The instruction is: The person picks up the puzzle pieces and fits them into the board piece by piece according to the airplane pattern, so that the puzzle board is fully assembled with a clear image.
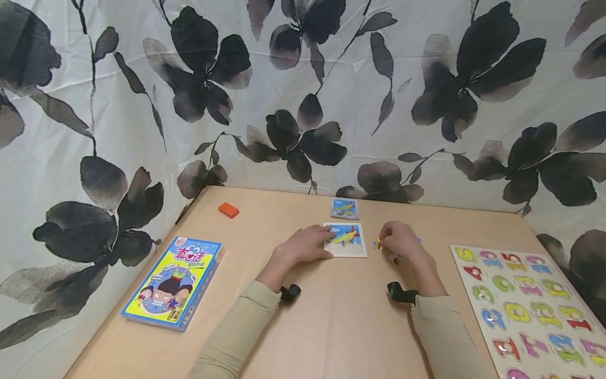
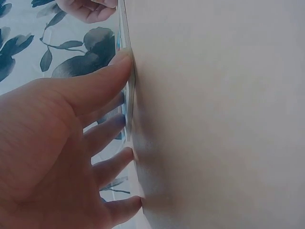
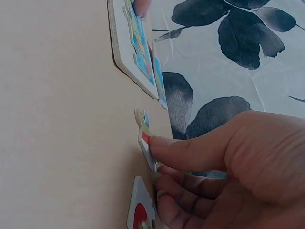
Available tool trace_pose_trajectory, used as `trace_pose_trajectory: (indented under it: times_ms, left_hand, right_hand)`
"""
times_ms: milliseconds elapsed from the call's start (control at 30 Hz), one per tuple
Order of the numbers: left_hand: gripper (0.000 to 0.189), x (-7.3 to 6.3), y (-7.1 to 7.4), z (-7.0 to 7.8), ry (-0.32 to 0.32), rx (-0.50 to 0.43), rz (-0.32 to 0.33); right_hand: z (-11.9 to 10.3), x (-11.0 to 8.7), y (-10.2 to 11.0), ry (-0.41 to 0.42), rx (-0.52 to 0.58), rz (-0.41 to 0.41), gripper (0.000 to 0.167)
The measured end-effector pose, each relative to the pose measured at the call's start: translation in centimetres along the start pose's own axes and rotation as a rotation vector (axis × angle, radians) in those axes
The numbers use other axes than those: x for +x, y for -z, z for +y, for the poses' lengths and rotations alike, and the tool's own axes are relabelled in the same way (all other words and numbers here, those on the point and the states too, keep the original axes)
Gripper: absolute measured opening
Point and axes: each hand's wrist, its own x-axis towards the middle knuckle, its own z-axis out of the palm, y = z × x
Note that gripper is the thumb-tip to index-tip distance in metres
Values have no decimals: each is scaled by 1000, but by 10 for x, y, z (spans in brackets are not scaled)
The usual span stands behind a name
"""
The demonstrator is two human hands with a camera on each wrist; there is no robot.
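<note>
A small white-framed jigsaw board [image 1: 364, 243] lies mid-table, with a yellow plane on blue partly filled in. My left hand [image 1: 306, 243] rests at its left side, thumb on the near edge and fingers spread across the far left corner. To the right of the board, my right hand [image 1: 402, 241] pinches a jigsaw piece [image 3: 145, 138] between thumb and fingertips. That piece shows yellow, red and white, and stands tilted. Under the right hand lies another jigsaw piece [image 3: 137, 207] with a red patch. Behind the board is a small plane picture [image 1: 344, 208].
A blue and yellow box [image 1: 175, 281] lies at the left, with an orange block [image 1: 229, 210] farther back. Along the right stands a white sheet [image 1: 487, 326] of colourful number and letter shapes. Floral cloth [image 1: 303, 95] hangs behind the table [image 1: 326, 326].
</note>
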Motion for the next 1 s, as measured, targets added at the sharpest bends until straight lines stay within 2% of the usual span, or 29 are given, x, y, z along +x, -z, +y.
trace_pose_trajectory:
  times_ms: [100, 267, 333, 600, 767, 867, 1000]
  left_hand:
    - [64, -1, 0, 0, 1, -1, 1]
    - [64, -1, 1, 0, -3, 1, 1]
    - [64, -1, 1, 0, -5, 2, 2]
    - [65, 0, -1, -2, -2, 0, -2]
    - [64, -1, -1, -2, -4, 2, -1]
    - [64, -1, 0, -2, -6, -1, 0]
    - [64, 0, 0, -1, -7, -7, -1]
  right_hand:
    - [0, 1, -1, -5, 3, -8, 11]
    - [-5, -1, 0, -48, -14, -73, 35]
    - [-9, -3, 0, -64, -18, -96, 39]
    - [-12, -6, -1, -88, 33, -112, 24]
    - [-11, -3, 2, -10, 64, -83, 7]
    - [-15, -3, 3, 57, 64, -52, 7]
    - [-24, -3, 2, 100, 70, -26, 6]
